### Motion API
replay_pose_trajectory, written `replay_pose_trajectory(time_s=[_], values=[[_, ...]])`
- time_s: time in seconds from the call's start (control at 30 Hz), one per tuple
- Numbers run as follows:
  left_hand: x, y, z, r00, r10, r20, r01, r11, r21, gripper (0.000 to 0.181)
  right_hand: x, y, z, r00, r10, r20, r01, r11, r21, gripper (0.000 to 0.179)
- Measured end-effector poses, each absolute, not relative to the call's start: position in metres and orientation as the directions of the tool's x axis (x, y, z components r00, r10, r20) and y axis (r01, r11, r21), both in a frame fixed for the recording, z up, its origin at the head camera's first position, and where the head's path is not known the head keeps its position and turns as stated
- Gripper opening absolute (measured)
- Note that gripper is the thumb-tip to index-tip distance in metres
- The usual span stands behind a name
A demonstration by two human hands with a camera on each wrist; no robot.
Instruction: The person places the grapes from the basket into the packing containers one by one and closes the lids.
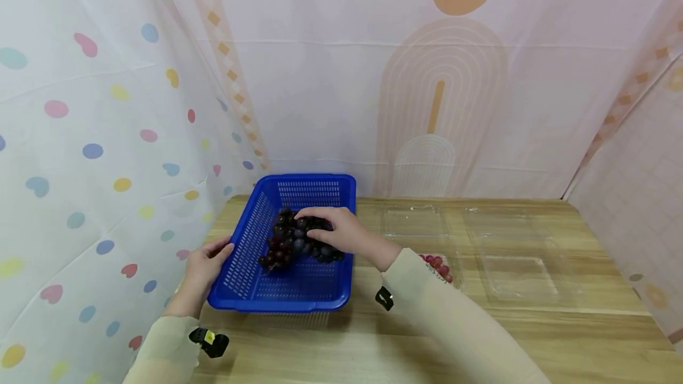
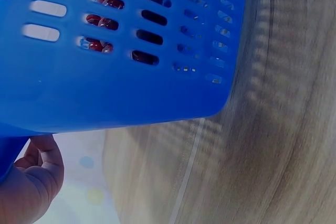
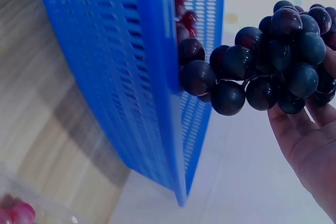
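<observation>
A blue plastic basket (image 1: 280,306) with slotted walls stands on the table. My left hand (image 1: 204,268) grips its left rim; in the left wrist view that hand (image 2: 39,174) is partly hidden by the basket wall. Over the basket's right side, my right hand (image 1: 347,233) holds a bunch of black grapes (image 1: 325,250). The right wrist view shows this black bunch (image 3: 283,51) lifted to rim height, with fingers around its far end. Dark red grapes (image 1: 277,253) lie inside the basket, and more dark grapes sit behind them.
Right of the basket is a clear plastic clamshell box (image 1: 413,221) with pink-red grapes (image 1: 439,265), partly covered by my right sleeve. Farther right lies another clear box (image 1: 517,277), opened out. Patterned curtains (image 1: 315,105) hang behind and beside the wooden table (image 1: 373,348).
</observation>
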State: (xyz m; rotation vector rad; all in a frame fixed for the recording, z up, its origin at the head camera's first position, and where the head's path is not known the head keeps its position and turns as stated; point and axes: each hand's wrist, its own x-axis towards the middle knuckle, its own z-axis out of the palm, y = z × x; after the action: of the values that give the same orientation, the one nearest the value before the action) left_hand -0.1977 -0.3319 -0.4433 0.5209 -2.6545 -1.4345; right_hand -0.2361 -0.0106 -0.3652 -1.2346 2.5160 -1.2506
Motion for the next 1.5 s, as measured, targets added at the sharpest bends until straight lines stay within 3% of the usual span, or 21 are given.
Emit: replay_pose_trajectory(time_s=[0.27,0.67,0.9,1.5], values=[[-0.198,-0.332,-0.443,-0.937,-0.333,-0.109,-0.269,0.483,0.833,0.052,-0.242,0.019,-0.353,-0.71,-0.626,0.323,-0.614,0.325,-0.719,0.036],[-0.194,-0.335,-0.437,-0.952,-0.283,-0.115,-0.25,0.506,0.826,0.053,-0.245,0.072,-0.346,-0.76,-0.571,0.31,-0.55,0.31,-0.776,0.037],[-0.194,-0.336,-0.438,-0.957,-0.268,-0.108,-0.238,0.522,0.819,0.055,-0.242,0.098,-0.348,-0.796,-0.535,0.283,-0.527,0.385,-0.757,0.036],[-0.195,-0.338,-0.44,-0.961,-0.264,-0.087,-0.225,0.557,0.8,0.053,-0.228,0.151,-0.378,-0.746,-0.577,0.332,-0.64,0.485,-0.596,0.035]])
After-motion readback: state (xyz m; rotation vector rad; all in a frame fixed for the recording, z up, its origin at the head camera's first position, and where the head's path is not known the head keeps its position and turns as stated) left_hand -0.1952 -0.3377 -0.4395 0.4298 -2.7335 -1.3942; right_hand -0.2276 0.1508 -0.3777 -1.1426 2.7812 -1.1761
